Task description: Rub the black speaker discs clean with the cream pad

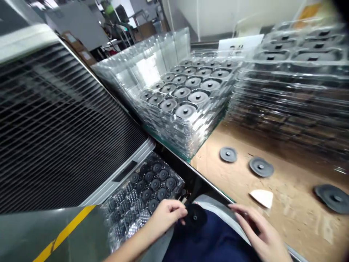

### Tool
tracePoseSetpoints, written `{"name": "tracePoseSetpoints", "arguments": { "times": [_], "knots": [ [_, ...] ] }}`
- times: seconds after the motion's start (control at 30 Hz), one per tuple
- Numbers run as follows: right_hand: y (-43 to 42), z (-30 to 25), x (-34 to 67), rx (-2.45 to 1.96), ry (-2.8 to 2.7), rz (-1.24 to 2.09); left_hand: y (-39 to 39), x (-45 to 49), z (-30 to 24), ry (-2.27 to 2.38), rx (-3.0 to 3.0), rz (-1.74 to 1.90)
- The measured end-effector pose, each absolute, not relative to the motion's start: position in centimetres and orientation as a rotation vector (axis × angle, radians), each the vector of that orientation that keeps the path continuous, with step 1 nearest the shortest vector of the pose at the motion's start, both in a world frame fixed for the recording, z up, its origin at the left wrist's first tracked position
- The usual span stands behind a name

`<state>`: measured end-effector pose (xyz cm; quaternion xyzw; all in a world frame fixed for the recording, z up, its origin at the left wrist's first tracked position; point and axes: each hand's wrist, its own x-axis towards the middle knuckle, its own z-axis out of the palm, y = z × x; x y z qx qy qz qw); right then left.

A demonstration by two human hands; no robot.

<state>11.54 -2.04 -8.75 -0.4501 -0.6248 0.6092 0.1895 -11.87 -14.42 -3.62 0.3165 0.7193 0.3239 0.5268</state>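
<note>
My left hand [170,214] pinches the edge of a black disc [195,217] between thumb and fingers, over dark blue clothing on my lap. A small round hub marks the disc's centre. Off to the right, my right hand [256,229] hovers by the table edge, its fingers apart; no held thing shows in it. On the brown tabletop [212,174] lie three loose grey discs with centre studs: a small one [228,154], a middle one [261,166] and a darker one [334,198]. Near them rests a white piece with one pointed end [263,198].
A stack of clear plastic trays [174,127] holds rows of grey discs at the table's back. Another tall tray stack [289,91] stands at right. Lower left, a clear tray [122,218] is partly filled with dark discs. A large black ribbed panel [62,120] rises at left.
</note>
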Motion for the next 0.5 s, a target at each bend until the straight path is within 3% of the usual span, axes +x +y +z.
{"name": "tracePoseSetpoints", "arguments": {
  "times": [0.1,0.3,0.5],
  "knots": [
    [0.1,-11.1,12.1,-1.143,-2.204,1.443,-16.3,-14.4,-3.1,1.897,0.734,0.791],
    [1.6,-12.2,11.2,-1.149,-2.394,1.345,-19.6,-21.5,-2.4,2.123,0.796,0.617],
    [1.4,-11.5,10.8,-1.192,-2.449,1.297,-26.9,-26.8,-9.8,2.322,0.627,0.284]
  ]
}}
